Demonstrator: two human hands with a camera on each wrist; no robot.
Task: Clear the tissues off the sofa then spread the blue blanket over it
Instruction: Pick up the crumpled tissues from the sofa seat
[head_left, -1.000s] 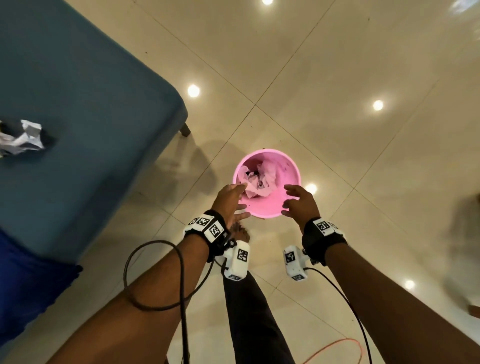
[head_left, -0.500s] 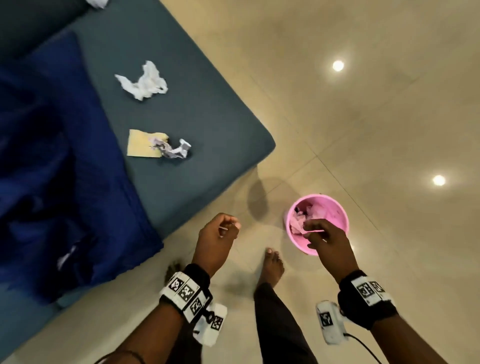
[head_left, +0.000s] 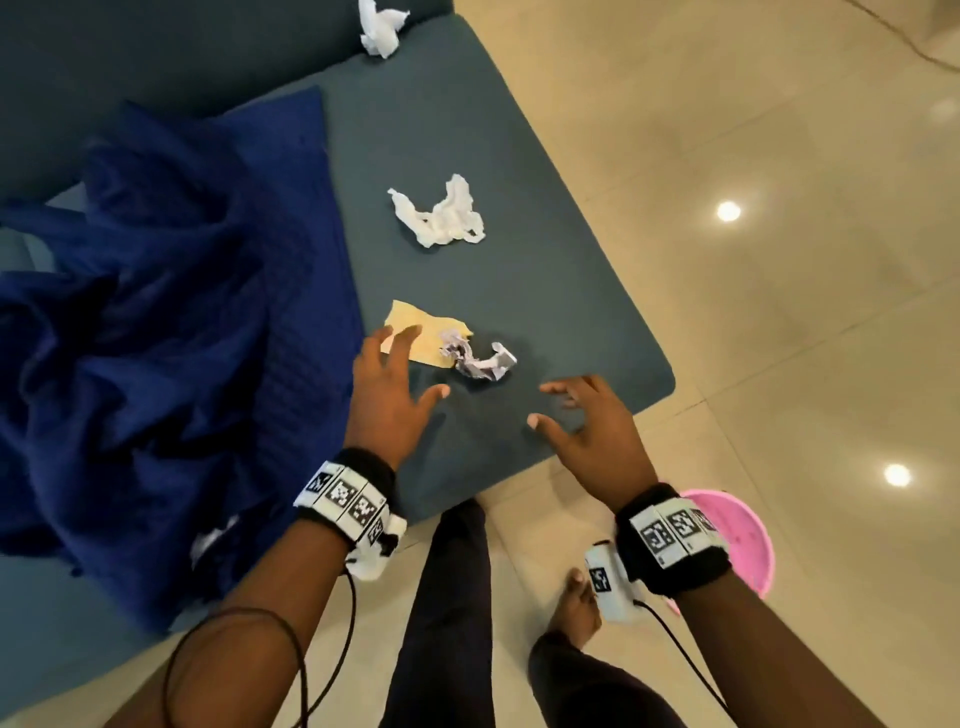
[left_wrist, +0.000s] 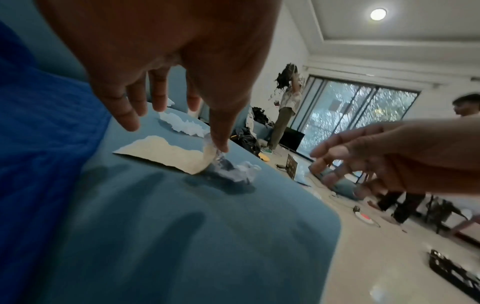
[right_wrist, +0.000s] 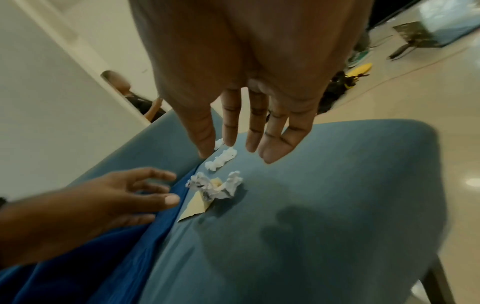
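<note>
Tissues lie on the teal sofa (head_left: 519, 280) seat, not yet cleared. The nearest is a crumpled grey-white wad (head_left: 480, 359), printed or smudged, resting on the right corner of a flat, torn-edged yellow paper (head_left: 415, 332). Farther back sits a white twisted tissue (head_left: 441, 215), and a third white one (head_left: 382, 28) lies at the far end by the backrest.

The left hand (head_left: 387, 400) hovers over the seat with fingers spread and straight, holding nothing; its fingertips reach over the left edge of the yellow paper, and the wrist view shows the thumb close above the wad, though contact cannot be told. The right hand (head_left: 592, 431) is also spread and empty, fingers loosely bent, near the seat's right corner.

The wad lies just ahead of both hands, in the gap between them, slightly nearer the left thumb. Its long axis runs left to right, so I judge a pinch from above or a scoop from the two sides would take it, probably together with the paper beneath.

The wad looks light, stiffly creased and springy; the white tissues look softer and ropy. The seat fabric is smooth and matte.

The blanket (head_left: 171, 332), deep blue with a ribbed weave, is heaped in folds on the left of the seat, its edge just beside the yellow paper. A pink bin (head_left: 737, 535) stands on the glossy tiled floor behind the right wrist.
</note>
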